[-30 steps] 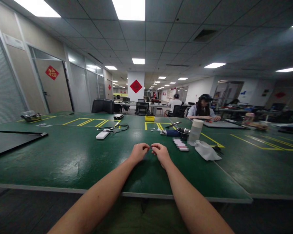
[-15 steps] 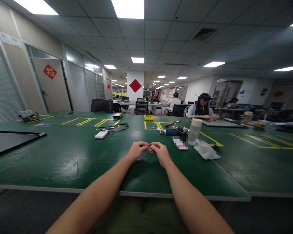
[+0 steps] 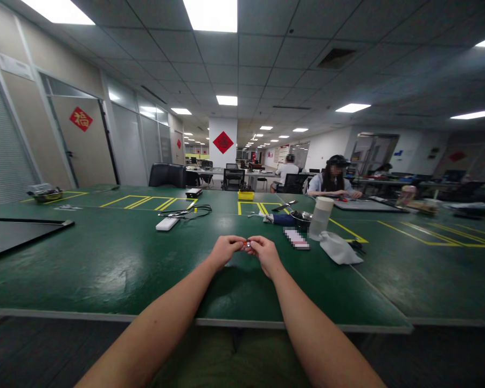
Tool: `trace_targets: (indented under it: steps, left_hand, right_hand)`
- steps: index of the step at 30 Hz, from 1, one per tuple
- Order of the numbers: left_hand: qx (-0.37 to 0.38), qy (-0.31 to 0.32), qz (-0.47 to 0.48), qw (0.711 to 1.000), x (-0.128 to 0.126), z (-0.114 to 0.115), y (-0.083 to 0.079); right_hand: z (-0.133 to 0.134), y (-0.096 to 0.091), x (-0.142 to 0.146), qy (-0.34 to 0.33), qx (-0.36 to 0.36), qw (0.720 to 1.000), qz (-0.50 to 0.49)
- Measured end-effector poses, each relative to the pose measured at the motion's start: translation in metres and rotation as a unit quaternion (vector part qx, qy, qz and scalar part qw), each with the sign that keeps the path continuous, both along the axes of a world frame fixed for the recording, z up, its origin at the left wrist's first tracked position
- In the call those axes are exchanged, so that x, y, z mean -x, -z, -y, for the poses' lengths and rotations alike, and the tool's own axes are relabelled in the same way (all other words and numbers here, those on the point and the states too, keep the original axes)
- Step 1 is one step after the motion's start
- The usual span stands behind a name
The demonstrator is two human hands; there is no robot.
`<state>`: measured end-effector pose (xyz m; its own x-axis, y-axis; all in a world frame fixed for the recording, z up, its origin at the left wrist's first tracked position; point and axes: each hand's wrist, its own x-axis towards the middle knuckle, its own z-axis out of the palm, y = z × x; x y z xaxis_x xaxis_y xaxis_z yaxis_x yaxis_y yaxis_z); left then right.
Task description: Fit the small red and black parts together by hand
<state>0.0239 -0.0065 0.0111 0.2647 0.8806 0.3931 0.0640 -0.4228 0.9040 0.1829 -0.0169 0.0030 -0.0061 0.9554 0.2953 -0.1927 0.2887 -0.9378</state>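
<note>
Just above the green table (image 3: 117, 269), my left hand (image 3: 225, 251) and my right hand (image 3: 265, 254) meet fingertip to fingertip in front of me. Both are closed in a pinch. Between them sits a small red and dark piece (image 3: 248, 243) with a pale, shiny spot. It is too small for me to tell its kind, and the fingers cover most of it. The red part shows at the left fingertips, the dark and shiny part at the right ones.
A white power bank (image 3: 167, 223) with black cables (image 3: 197, 211) lies left. To the right are a pixelated flat item (image 3: 296, 238), a frosted bottle (image 3: 321, 218), a white pouch (image 3: 339, 248) and a metal bowl (image 3: 301, 216). A co-worker (image 3: 334, 180) sits across at right.
The small piece has turned slightly between my fingertips, and its shiny spot shows more. Both hands stay in nearly the same place. The view has shifted a little.
</note>
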Motion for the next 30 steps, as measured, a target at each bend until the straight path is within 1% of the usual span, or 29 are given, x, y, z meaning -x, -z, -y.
trace_targets:
  steps: [6,9,14,16,18,21,24,27,30]
  left_hand:
    - [-0.018,0.005,-0.015,1.0,0.0005,-0.0002,-0.0001]
    - [-0.035,-0.008,-0.022,0.999,-0.0002,-0.0025,0.002]
    - [-0.029,-0.023,-0.031,0.999,-0.001,-0.0071,0.0057]
    - [-0.029,-0.034,-0.029,0.999,-0.001,-0.0078,0.0059]
    - [-0.025,-0.043,-0.023,0.999,-0.0011,-0.0076,0.0055]
    - [-0.011,-0.044,-0.012,0.999,-0.0014,-0.0059,0.0045]
    - [-0.002,-0.021,0.005,1.0,-0.0017,-0.0031,0.0033]
    - [0.0,0.002,0.012,1.0,-0.0015,-0.001,0.0019]
    - [-0.004,-0.01,-0.01,1.0,-0.0008,-0.0009,0.0008]
  right_hand:
    - [-0.0007,0.0011,-0.0004,0.005,-0.005,1.0,0.015]
    - [0.0006,0.0009,0.0003,0.006,-0.016,0.998,0.052]
    - [0.003,0.0011,0.0018,-0.006,-0.053,0.99,0.131]
    - [0.0024,0.0016,0.0011,-0.001,-0.062,0.988,0.142]
    - [0.0006,0.0025,-0.0002,0.018,-0.057,0.989,0.132]
    - [-0.0028,0.0042,-0.0016,0.035,-0.028,0.995,0.092]
    - [-0.0047,0.0054,-0.0012,0.021,0.001,0.998,0.061]
    - [-0.0041,0.0048,-0.0001,0.012,0.009,0.999,0.05]
    - [-0.002,0.003,0.0002,0.005,0.005,0.999,0.048]
